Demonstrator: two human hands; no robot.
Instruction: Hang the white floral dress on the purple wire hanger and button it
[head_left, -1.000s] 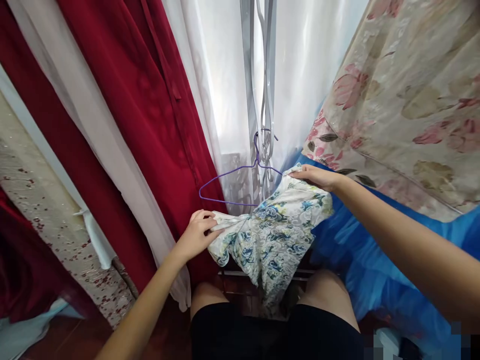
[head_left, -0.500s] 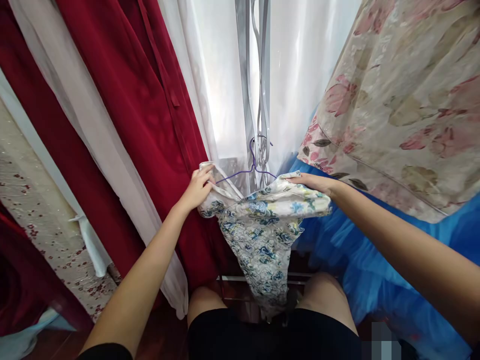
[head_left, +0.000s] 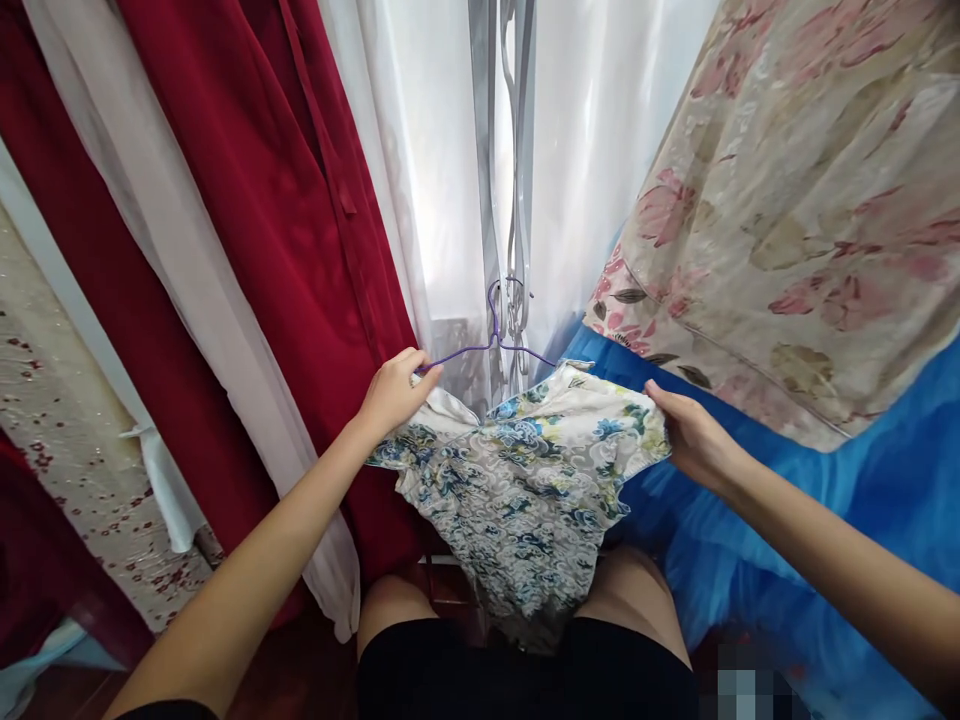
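Observation:
A blue-and-white floral garment point(head_left: 525, 470) hangs on a thin purple wire hanger point(head_left: 491, 335), whose hook catches on a metal window grille point(head_left: 510, 200). My left hand point(head_left: 394, 390) is closed on the garment's left shoulder at the hanger's left end. At the garment's right side, my right hand point(head_left: 694, 435) grips the edge of the fabric with curled fingers. The garment's lower part drapes down over my knees.
A dark red dress point(head_left: 300, 200) and a white sheer fabric point(head_left: 150, 230) hang at the left. White curtains point(head_left: 600, 150) cover the window. A pink-flowered fabric point(head_left: 810, 200) and a bright blue tulle garment point(head_left: 825, 500) fill the right. A sequined cream fabric point(head_left: 67, 430) lies far left.
My left hand rose from the garment's lower left up to the hanger's left end. My right hand slid from the top right shoulder down to the garment's right edge. The garment spread wider.

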